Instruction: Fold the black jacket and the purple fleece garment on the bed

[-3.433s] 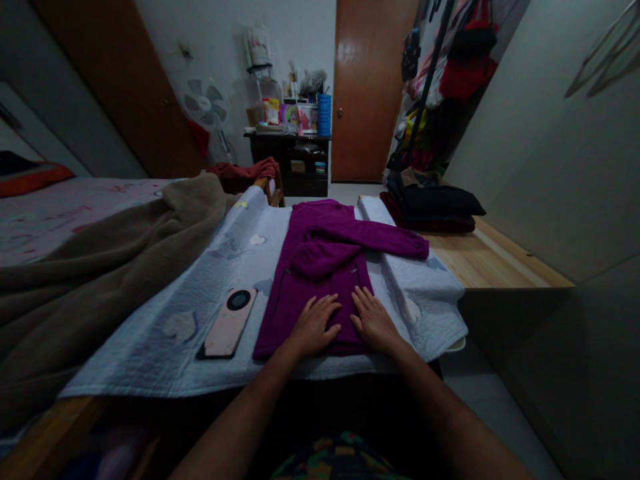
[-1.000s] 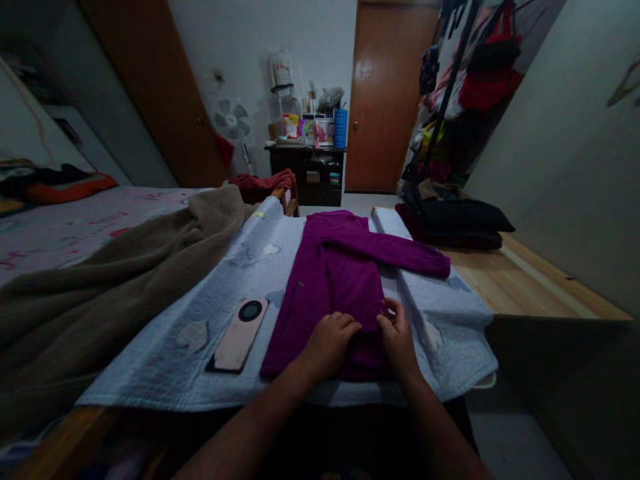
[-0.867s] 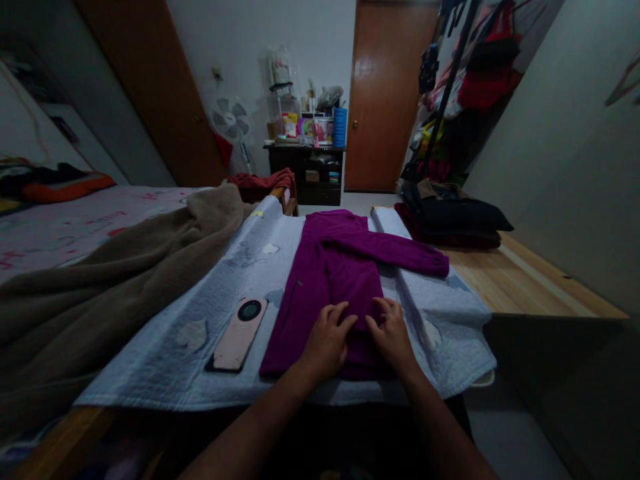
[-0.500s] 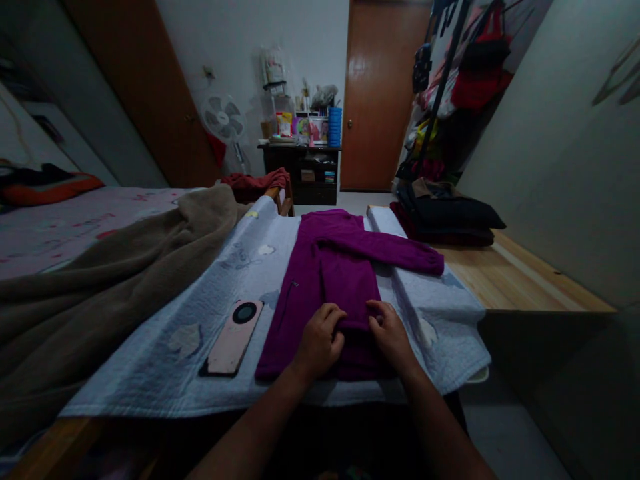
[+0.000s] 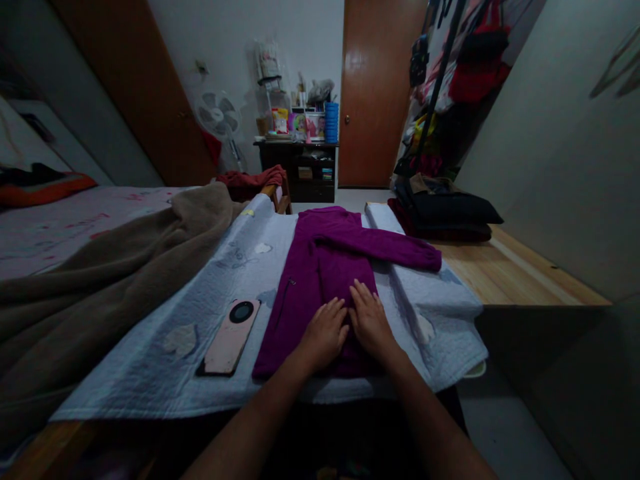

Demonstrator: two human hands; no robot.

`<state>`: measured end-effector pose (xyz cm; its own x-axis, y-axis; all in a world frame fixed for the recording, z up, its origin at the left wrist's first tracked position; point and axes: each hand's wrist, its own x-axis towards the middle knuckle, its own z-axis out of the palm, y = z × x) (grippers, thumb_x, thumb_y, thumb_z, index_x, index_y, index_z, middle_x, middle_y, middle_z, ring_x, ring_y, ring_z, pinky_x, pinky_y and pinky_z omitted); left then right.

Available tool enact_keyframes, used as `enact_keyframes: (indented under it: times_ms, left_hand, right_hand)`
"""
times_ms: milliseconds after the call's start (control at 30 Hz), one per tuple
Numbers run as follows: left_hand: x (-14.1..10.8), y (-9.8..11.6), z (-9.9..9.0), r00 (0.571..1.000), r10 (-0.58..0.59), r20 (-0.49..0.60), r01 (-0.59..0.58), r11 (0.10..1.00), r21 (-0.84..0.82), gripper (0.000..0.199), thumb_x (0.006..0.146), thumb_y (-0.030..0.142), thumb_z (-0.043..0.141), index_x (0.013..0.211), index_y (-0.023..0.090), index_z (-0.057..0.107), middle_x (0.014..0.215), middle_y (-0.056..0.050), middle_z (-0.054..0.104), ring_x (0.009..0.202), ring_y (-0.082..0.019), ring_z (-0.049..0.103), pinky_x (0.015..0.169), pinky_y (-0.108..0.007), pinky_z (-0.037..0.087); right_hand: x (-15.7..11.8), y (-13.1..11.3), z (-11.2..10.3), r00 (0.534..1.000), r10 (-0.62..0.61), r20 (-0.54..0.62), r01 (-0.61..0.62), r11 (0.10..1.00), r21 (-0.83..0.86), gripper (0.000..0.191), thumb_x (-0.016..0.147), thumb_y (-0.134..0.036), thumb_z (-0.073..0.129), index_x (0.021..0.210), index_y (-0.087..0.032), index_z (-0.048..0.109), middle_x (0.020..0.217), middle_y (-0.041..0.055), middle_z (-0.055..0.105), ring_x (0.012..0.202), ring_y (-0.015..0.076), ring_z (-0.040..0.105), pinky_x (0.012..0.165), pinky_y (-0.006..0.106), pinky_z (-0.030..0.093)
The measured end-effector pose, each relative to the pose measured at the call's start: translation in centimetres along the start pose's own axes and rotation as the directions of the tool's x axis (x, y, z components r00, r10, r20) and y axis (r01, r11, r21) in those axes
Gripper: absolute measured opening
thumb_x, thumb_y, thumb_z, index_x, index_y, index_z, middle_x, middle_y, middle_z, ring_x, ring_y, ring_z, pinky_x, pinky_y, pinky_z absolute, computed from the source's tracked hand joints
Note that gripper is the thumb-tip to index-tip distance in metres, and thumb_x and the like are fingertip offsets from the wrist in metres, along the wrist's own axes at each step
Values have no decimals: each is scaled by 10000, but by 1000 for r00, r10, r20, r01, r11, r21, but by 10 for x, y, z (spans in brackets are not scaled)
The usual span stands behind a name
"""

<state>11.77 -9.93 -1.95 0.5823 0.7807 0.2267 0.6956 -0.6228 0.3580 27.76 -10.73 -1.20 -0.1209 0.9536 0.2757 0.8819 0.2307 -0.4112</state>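
A purple jacket (image 5: 300, 293) lies partly folded on a pale quilted cover (image 5: 150, 373), one sleeve stretched out to the right. A zipped pocket shows on its left part. My left hand (image 5: 325, 333) rests flat on the lower part of the jacket, fingers out. Close beside it, my right hand (image 5: 369, 317) also lies flat on the cloth with its fingers extended. Neither hand grips the fabric. Left of the jacket lies a pink phone (image 5: 230, 340), its round dark camera ring facing up.
A brown blanket (image 5: 150, 260) spreads over the bed on the left. Folded dark clothes (image 5: 450, 207) are stacked on a wooden board (image 5: 530, 273) at the right. Further back stand a fan (image 5: 219, 115), a dark cabinet (image 5: 267, 160) and a brown door (image 5: 370, 100).
Both hands have let go of the jacket's fabric and flattened onto it, fingers straightened. The right hand has shifted left, closer to the left hand. The view has moved slightly.
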Motion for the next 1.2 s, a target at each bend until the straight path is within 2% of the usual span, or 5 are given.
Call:
enact_keyframes:
  times_ms: [133, 467, 667, 867, 1200]
  left_hand:
    - [-6, 0, 12, 994, -61, 88, 55, 996, 68, 530, 926, 328, 446, 1420, 141, 406, 1530, -144, 347, 1424, -267, 289, 1156, -456, 257]
    - [-2, -4, -10, 983, -80, 166, 90, 994, -57, 514, 930, 474, 449, 1345, 176, 505, 1483, -152, 420, 1395, -274, 346, 1125, -443, 287]
    - [33, -2, -23, 984, -173, 43, 175, 983, -60, 363, 980, 346, 336, 1001, 190, 663, 1035, -106, 687, 1052, -223, 611, 991, -365, 410]
    - [55, -6, 10, 992, -121, 30, 121, 993, 12, 487, 925, 310, 424, 1383, 146, 447, 1505, -129, 389, 1422, -259, 283, 1151, -436, 245]
    - [48, -2, 23, 965, -228, 128, 216, 971, 104, 654, 886, 401, 456, 1473, 140, 336, 1584, -169, 191, 1457, -353, 135, 1160, -499, 174]
  right_hand:
    - [-11, 5, 14, 987, 12, 160, 3, 995, -99, 518, 924, -267, 390, 1428, -154, 430, 1541, 99, 320, 1441, 252, 224, 1162, 503, 138]
    - [-29, 18, 4, 985, 32, 172, -18, 997, -81, 544, 930, -319, 414, 1435, -119, 420, 1557, 124, 270, 1455, 254, 180, 1158, 453, 210]
    - [-12, 14, -17, 991, 25, 131, -29, 999, 25, 409, 900, -251, 445, 1262, -142, 600, 1285, 140, 614, 1219, 265, 538, 1058, 408, 379]
    - [21, 15, -1, 993, 44, -108, -37, 997, 69, 537, 861, -120, 339, 1377, -107, 487, 1379, 134, 538, 1293, 236, 467, 1097, 416, 348]
    - [10, 25, 18, 993, 86, 76, -79, 992, -96, 522, 892, -148, 370, 1403, -122, 467, 1522, 118, 357, 1433, 272, 244, 1127, 457, 257]
